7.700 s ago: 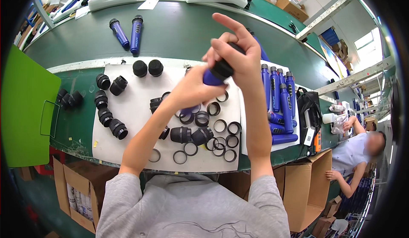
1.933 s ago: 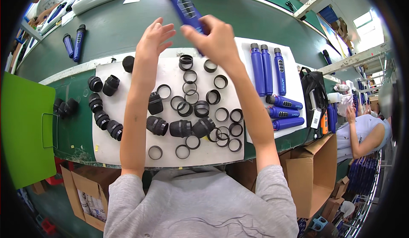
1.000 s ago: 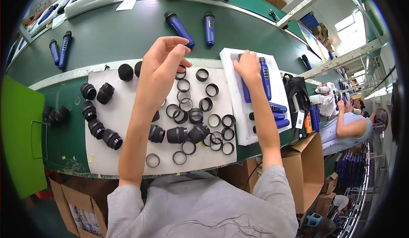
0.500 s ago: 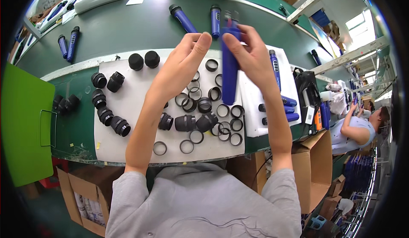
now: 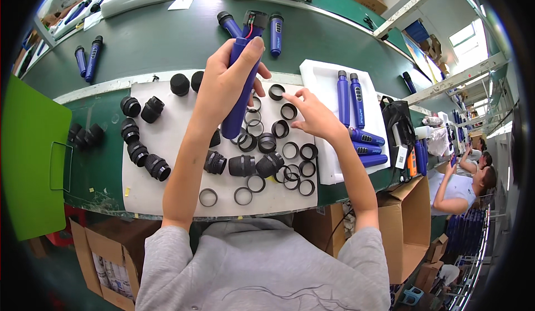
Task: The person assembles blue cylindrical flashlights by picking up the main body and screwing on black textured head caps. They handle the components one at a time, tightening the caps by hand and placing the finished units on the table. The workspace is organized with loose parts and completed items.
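Observation:
My left hand (image 5: 231,79) is wrapped round a blue microphone body (image 5: 237,113), held tilted above the white sheet. Its upper end is uncovered and shows red wires. My right hand (image 5: 316,116) has its fingers apart, the index fingertip close to a black ring (image 5: 276,92); whether it touches cannot be made out. Below that hand lie another black ring (image 5: 288,111) and several more rings scattered over the sheet. Black microphone heads (image 5: 242,166) rest near the middle of the sheet, and several others (image 5: 137,152) stand along its left side.
On the right, a white foam tray (image 5: 329,169) bears several blue microphones (image 5: 357,102). More microphones (image 5: 276,35) lie on the green conveyor belt (image 5: 167,38) beyond. A green panel (image 5: 33,160) stands at left. Cardboard boxes (image 5: 415,216) flank me below the table; co-workers (image 5: 460,191) sit far right.
The blue microphone body has passed from my right hand to my left and moved leftward. My right hand has let go and come down toward the rings.

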A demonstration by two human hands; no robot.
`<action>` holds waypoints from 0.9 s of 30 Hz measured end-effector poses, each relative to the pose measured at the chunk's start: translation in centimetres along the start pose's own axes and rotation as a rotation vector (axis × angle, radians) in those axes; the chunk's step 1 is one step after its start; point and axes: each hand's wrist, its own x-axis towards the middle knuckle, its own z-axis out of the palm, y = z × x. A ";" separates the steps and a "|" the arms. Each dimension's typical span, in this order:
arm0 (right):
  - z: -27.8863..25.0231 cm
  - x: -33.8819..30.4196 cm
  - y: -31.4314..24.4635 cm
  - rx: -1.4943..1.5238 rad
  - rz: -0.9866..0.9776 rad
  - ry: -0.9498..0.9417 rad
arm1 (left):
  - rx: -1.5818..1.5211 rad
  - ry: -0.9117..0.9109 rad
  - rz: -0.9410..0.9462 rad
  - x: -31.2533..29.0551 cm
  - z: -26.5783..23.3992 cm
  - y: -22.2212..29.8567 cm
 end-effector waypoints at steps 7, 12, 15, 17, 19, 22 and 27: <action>-0.6 0.4 1.3 0.119 0.014 -0.005 | 0.017 -0.044 -0.026 -0.1 0.2 0.0; -8.8 2.0 -2.3 0.312 -0.107 0.314 | 0.127 -0.101 -0.041 -0.3 0.2 -0.6; -13.4 2.2 -4.2 0.587 -0.247 0.398 | 0.188 -0.174 -0.024 -0.4 0.5 -0.4; -15.5 2.3 -5.7 0.564 -0.295 0.360 | 0.249 -0.188 -0.001 -0.4 0.5 -0.4; -16.4 2.9 -6.8 0.411 -0.355 0.317 | 0.324 -0.161 0.048 -0.5 0.3 -0.2; -15.8 4.1 -7.7 0.387 -0.378 0.280 | 0.460 -0.149 0.146 -0.7 0.0 0.3; -13.0 5.8 -7.8 0.501 -0.452 0.229 | 0.568 -0.022 0.336 -1.2 0.2 0.5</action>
